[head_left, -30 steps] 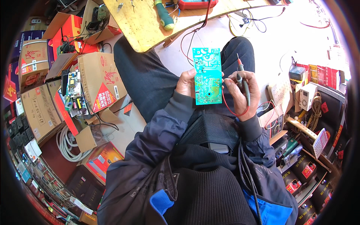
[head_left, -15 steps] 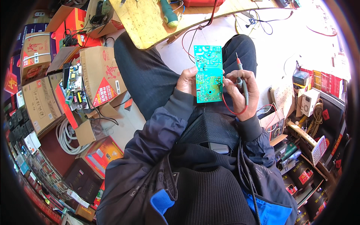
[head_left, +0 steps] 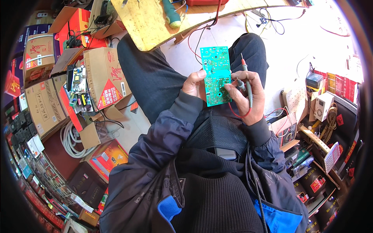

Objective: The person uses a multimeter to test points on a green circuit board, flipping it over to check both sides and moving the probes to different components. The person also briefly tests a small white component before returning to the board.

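Observation:
A green circuit board (head_left: 216,75) is held upright over my lap, its solder side facing me. My left hand (head_left: 194,84) grips its left edge, thumb on the front and the other fingers hidden behind. My right hand (head_left: 250,97) holds two grey test probes (head_left: 249,88) between its fingers, one with a red collar and a bare metal tip pointing away from me. The right thumb rests against the board's lower right edge. A red lead loops below the board from the right hand.
A yellow worktable (head_left: 145,27) juts in ahead, bearing a green-handled tool (head_left: 171,14) and part of a red case (head_left: 202,2). Cardboard boxes (head_left: 105,73) and another circuit board (head_left: 79,87) stand at left. A white power strip (head_left: 314,139) and shelved goods lie at right.
The board has tilted slightly and looks darker. My right hand has shifted a little left, its thumb now over the board's edge, with the probes swinging along.

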A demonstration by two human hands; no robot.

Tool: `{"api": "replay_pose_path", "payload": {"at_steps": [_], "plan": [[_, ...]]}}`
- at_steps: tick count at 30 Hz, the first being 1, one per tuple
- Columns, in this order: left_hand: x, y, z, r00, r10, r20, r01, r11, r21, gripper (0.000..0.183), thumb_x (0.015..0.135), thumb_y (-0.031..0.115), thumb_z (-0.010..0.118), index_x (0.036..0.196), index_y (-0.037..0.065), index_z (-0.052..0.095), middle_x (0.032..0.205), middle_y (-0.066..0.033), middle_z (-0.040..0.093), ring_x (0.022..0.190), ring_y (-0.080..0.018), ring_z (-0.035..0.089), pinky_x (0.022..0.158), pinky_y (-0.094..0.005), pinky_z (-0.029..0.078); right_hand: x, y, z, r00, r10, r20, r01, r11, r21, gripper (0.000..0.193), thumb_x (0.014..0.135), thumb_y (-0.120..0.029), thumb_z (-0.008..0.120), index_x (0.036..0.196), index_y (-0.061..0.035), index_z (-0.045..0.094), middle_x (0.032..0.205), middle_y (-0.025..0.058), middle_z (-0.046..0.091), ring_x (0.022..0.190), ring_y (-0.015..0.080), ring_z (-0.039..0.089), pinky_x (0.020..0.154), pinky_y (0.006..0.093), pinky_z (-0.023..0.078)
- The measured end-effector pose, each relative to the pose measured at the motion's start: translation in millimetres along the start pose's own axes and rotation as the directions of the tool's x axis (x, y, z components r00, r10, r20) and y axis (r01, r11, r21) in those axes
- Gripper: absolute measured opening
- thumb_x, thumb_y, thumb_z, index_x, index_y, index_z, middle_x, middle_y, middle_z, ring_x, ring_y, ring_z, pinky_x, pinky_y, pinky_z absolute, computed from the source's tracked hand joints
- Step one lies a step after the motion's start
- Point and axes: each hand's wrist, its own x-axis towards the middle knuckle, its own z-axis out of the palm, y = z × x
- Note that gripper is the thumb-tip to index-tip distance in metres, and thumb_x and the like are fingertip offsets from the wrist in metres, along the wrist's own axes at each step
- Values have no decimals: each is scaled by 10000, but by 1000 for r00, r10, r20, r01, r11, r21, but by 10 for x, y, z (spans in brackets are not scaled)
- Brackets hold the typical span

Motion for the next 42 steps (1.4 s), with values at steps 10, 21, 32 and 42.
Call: {"api": "replay_pose_path", "payload": {"at_steps": [10,21,32,42], "plan": [[19,-6,-21,998,42,56,-43,999,21,829,966,403,734,1579,-69,438,1475,-325,621,1331,-515,645,1175,-633,522,-5,71,-52,996,9,92,-3,998,-63,493,922,-113,907,1251,-37,547,1296,111,663,1118,138,606,1036,310,503],[41,20,96,982,117,148,-132,987,94,806,1032,330,708,1686,49,329,1582,-425,474,1416,-526,582,1190,-611,510,-20,20,-26,974,-167,153,201,949,-242,795,765,-319,1036,1305,3,550,1290,182,664,1175,235,640,1048,390,535],[-46,2,198,944,305,-126,-252,913,322,668,1072,404,741,1593,99,457,1441,-119,647,1352,-295,631,1158,-549,515,-39,19,-44,996,-85,37,89,986,-138,210,972,-53,788,1114,44,668,1014,116,769,897,136,699,894,309,575],[-82,114,367,901,350,-258,-216,876,432,440,1068,161,742,1451,53,555,1342,-114,692,1244,-213,689,1057,-413,579,-47,62,-165,971,215,-103,-212,977,37,152,1073,-134,737,1101,15,748,936,7,739,839,55,650,791,226,534]]}}
